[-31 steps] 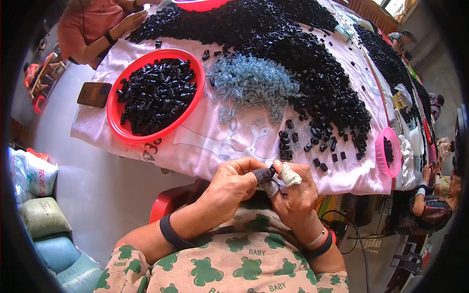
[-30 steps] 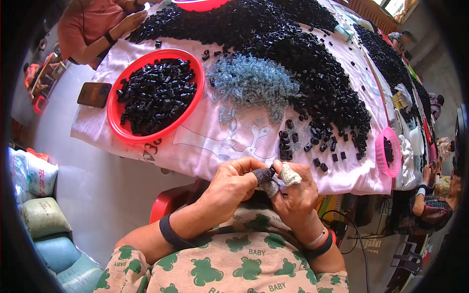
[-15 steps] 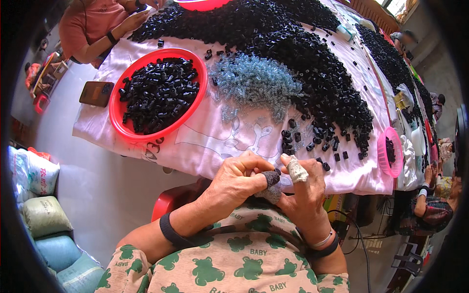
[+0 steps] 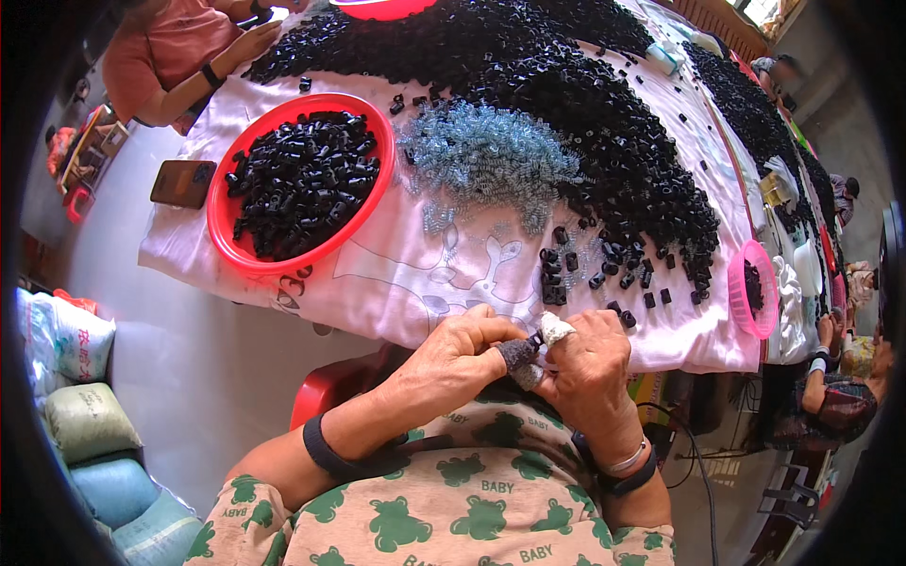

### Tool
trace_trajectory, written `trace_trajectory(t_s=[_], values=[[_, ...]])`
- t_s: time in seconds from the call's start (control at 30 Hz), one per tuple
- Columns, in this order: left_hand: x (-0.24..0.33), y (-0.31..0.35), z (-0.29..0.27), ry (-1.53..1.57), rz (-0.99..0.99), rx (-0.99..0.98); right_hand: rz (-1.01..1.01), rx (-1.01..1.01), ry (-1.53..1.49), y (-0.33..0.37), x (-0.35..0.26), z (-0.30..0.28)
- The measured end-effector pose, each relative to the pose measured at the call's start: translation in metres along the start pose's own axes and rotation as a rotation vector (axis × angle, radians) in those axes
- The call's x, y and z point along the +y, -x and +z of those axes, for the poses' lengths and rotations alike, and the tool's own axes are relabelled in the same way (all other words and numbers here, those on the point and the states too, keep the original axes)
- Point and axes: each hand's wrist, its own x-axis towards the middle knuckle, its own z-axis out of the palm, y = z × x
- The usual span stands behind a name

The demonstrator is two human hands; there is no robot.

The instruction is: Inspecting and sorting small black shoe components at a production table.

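Observation:
In front of my body, just off the table's near edge, my two hands meet fingertip to fingertip. My left hand point(image 4: 451, 358) is closed, its covered thumb and forefinger pinching a small black plastic piece point(image 4: 535, 341). My right hand point(image 4: 596, 366) has its fingers bent in and pinches the same piece from the other side. White wrapping covers its forefinger, and grey covers are on both thumbs. The fingers hide most of the piece. Beyond my hands lie loose black plastic pieces point(image 4: 554, 290) and a pile of small shiny coil springs point(image 4: 486, 160).
A red basin point(image 4: 219, 247) of black pieces stands left, a phone point(image 4: 182, 184) beside it. A large heap of black pieces point(image 4: 642, 179) covers the table behind. A pink basket point(image 4: 769, 307) sits at right. Another person's hand point(image 4: 255, 42) works at far left. Sacks point(image 4: 90, 420) line the floor.
My right forefinger has curled down from its raised position onto the piece, its wrapped tip meeting the left fingertips. My left hand has shifted slightly down.

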Motion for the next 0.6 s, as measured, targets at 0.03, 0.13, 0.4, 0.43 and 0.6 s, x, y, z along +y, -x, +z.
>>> trace_trajectory(t_s=[0.03, 0.13, 0.4, 0.43, 0.6], values=[[0.0009, -0.0002, -0.0006, -0.002, -0.002, -0.021, -0.018, -0.008, -0.010, -0.0002, 0.0004, 0.0002], [-0.0010, 0.0011, -0.0031, -0.015, -0.007, -0.028, -0.034, -0.027, -0.027, -0.0017, -0.0004, 0.0003], [-0.0007, 0.0006, -0.0007, 0.100, -0.033, -0.040, -0.051, -0.030, -0.042, 0.0007, 0.0017, 0.0021], [0.0001, 0.0009, -0.0007, 0.132, -0.064, -0.046, -0.055, -0.027, -0.052, 0.0006, 0.0019, 0.0022], [-0.0087, -0.0014, -0.0036, 0.143, -0.084, -0.082, -0.076, 0.004, -0.088, -0.0011, 0.0016, 0.0034]])
